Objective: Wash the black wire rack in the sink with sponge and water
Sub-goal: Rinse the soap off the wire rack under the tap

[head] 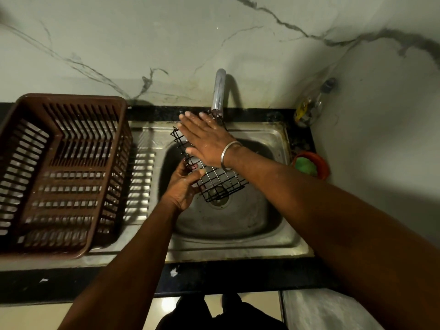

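Note:
The black wire rack is held tilted over the steel sink, its upper end under the tap. My left hand grips the rack's left side from below, fingers curled round the wires. My right hand lies flat on the rack's upper face with straight, wet fingers that reach toward the spout. A green sponge sits in an orange bowl at the sink's right edge. I cannot tell whether water is running.
A brown plastic dish basket stands on the drainboard to the left. A bottle stands in the back right corner against the marble wall. The sink drain lies below the rack. A black counter edge runs along the front.

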The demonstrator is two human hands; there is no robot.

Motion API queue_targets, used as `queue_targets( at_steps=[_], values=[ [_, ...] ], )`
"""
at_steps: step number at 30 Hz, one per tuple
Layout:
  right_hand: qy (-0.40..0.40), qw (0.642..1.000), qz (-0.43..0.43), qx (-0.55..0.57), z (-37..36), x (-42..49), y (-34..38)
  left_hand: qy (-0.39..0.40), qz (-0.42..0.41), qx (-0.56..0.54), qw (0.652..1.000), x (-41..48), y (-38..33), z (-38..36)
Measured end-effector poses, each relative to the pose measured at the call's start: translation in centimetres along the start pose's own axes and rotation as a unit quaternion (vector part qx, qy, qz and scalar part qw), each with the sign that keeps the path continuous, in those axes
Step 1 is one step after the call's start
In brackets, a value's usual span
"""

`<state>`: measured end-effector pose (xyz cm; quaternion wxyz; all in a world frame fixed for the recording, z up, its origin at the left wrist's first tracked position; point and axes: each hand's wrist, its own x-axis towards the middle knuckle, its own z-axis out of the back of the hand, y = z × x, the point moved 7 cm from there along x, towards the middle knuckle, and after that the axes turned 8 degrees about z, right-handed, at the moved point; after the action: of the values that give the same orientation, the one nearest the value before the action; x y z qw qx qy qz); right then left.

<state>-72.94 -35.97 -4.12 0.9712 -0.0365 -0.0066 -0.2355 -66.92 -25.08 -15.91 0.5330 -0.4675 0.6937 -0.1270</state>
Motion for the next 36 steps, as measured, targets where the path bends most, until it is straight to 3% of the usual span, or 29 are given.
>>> queue_targets(
  at_steps=[3,6,9,12,15,19,22,25,28,31,34,36],
  values=[
    [-0.022,0.999,-0.044,0.0,0.3,-0.1,-0.2,0.002,-0.007,0.016,1.0,0.1,-0.5,-0.2],
    [-0.007,1.0,0.003,-0.008,-0.1,0.0,0.6,0.009,-0.012,0.008,1.0,0.1,-0.9,-0.4],
    [-0.034,0.992,-0.113,0.037,1.0,-0.1,-0.9,0.009,-0.016,0.013,1.0,0.4,-1.0,-0.6],
    [-0.023,0.996,-0.084,0.025,0.6,0.2,-0.9,0.016,-0.018,0.001,1.0,0.6,-1.1,-0.5],
    [-0.06,0.976,-0.195,0.073,1.0,-0.8,-3.5,0.008,-0.023,0.002,1.0,0.7,-1.3,-0.4],
    [-0.029,0.991,-0.125,0.027,-0.4,-2.5,-2.6,0.007,-0.023,0.013,1.0,0.6,-1.6,-0.1],
    [-0.056,0.983,-0.171,0.04,-0.6,-3.9,-3.0,0.017,-0.022,0.017,0.999,0.6,-1.8,-0.7],
    [-0.029,0.992,-0.119,0.022,-1.9,-4.6,-1.2,0.023,-0.023,0.014,0.999,0.5,-2.2,-1.5],
    [-0.048,0.987,-0.148,0.025,-2.3,-6.1,-1.4,0.028,-0.026,0.024,0.999,0.5,-2.6,-2.1],
    [-0.036,0.995,-0.09,0.018,-3.5,-7.4,-0.6,0.029,-0.026,0.031,0.999,0.6,-2.6,-2.5],
    [-0.072,0.988,-0.137,0.027,-3.4,-8.7,-1.1,0.022,-0.024,0.035,0.999,1.2,-2.4,-2.3],
    [-0.061,0.993,-0.099,0.005,-3.8,-8.8,-0.6,0.028,-0.025,0.052,0.998,1.1,-2.7,-2.9]
  ],
)
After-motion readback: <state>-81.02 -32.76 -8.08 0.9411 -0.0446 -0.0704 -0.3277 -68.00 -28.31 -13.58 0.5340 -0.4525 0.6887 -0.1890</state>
